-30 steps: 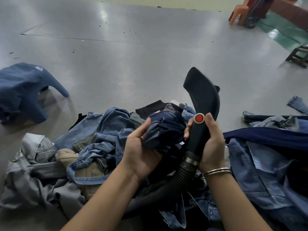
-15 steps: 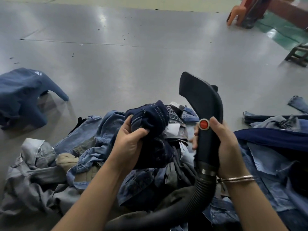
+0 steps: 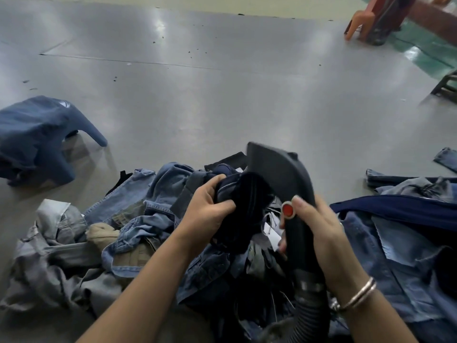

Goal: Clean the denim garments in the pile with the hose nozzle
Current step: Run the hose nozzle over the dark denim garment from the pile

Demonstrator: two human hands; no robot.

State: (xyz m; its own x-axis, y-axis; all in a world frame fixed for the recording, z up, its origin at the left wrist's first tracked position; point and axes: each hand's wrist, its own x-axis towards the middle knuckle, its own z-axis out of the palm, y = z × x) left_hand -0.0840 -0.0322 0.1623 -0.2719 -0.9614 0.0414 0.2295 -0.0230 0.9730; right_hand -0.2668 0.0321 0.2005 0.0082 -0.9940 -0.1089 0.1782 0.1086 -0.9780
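A pile of denim garments [image 3: 138,219] in light blue, grey and tan lies on the grey floor in front of me. My left hand [image 3: 205,209] grips a bunched dark navy denim garment [image 3: 247,199] lifted above the pile. My right hand [image 3: 319,233] is wrapped around the black hose nozzle [image 3: 279,174], thumb beside its red button [image 3: 287,209]. The nozzle's wide mouth points up and left, right against the dark garment. A ribbed black hose [image 3: 309,308] runs down from the nozzle out of view.
A separate blue denim garment [image 3: 37,137] lies on the floor at the left. More denim, with a navy piece [image 3: 395,209] on top, is heaped at the right. An orange plastic chair [image 3: 358,23] and a dark frame [image 3: 447,87] stand far right.
My left hand has brought the dark garment rightward against the nozzle. The nozzle has tilted and dropped lower toward the garment, and my right thumb now sits beside the red button.
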